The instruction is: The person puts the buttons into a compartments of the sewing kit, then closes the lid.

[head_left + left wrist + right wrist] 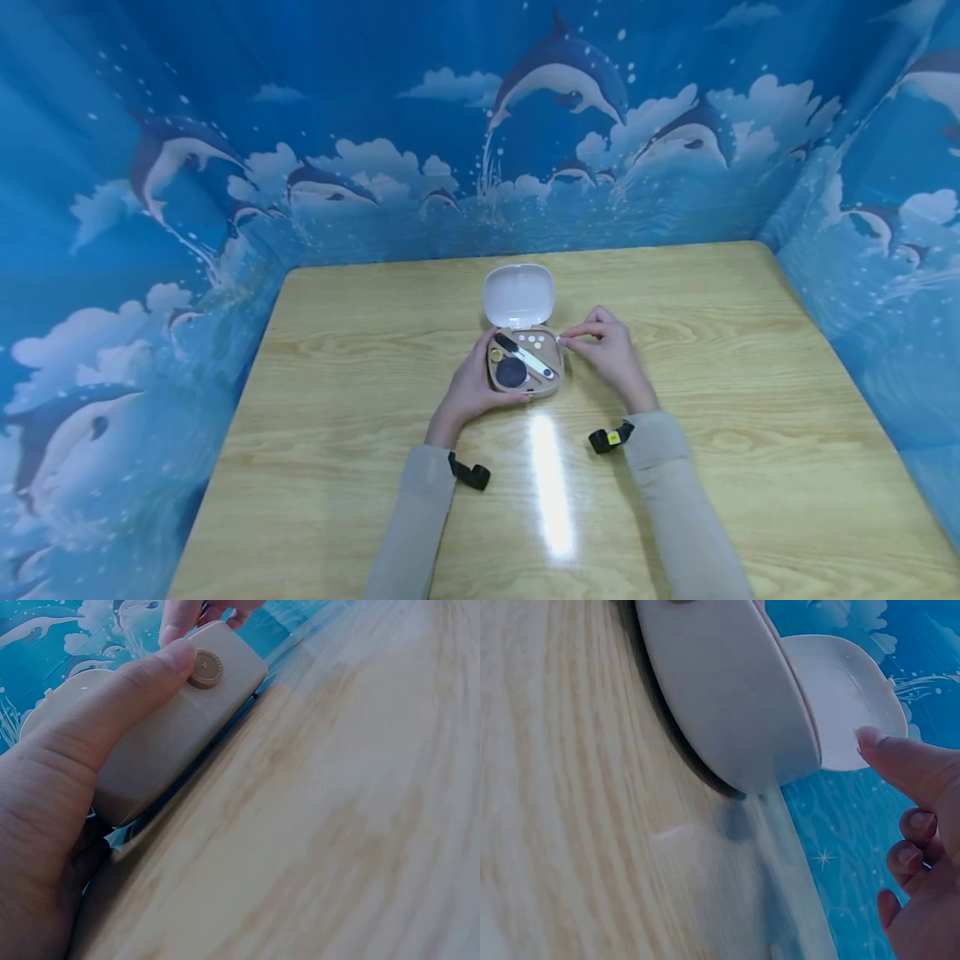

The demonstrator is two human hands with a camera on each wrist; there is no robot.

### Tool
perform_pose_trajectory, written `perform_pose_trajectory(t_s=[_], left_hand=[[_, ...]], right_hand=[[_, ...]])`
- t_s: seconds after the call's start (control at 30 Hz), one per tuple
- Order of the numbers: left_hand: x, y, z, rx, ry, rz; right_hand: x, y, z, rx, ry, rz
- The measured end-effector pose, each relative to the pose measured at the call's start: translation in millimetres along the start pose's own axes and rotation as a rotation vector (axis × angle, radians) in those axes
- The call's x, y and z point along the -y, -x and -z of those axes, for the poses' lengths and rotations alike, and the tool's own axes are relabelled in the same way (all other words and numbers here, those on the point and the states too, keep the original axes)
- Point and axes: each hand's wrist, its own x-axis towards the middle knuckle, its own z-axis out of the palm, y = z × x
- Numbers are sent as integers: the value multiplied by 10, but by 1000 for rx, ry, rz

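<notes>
A beige sewing kit case (555,385) lies on the table with its white lid (519,296) raised at the back. Around its left side my left hand (474,385) grips it, thumb along the front near the round catch (205,669). Inside are several small white buttons (532,339), a slim white tool with a black end (534,363), a dark round piece (512,372) and a small gold-coloured piece (497,355). Just off the case's right rim, my right hand (609,354) pinches a small white object (560,339), too small to identify. The right wrist view hides the pinched object.
The wooden table (337,417) carries a bright light reflection in front of the case. Blue dolphin-print curtains (375,167) enclose its back and sides. Black wrist cameras (471,476) sit on both wrists.
</notes>
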Motion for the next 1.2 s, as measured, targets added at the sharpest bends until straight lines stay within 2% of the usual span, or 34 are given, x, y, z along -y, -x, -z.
perform_pose_trajectory(t_s=[0.23,0.7,0.97,1.2], left_hand=[[-9,2,-4,10,-2,-5],[-11,13,-9,12,2,-3],[-12,16,-2,11,-11,-2],[-4,5,-4,13,-16,3]], right_hand=[[-34,-38,-111,40,23,6],[42,-109,-159,93,211,93],[131,-140,-175,104,300,69],[160,-145,-184,106,319,36]])
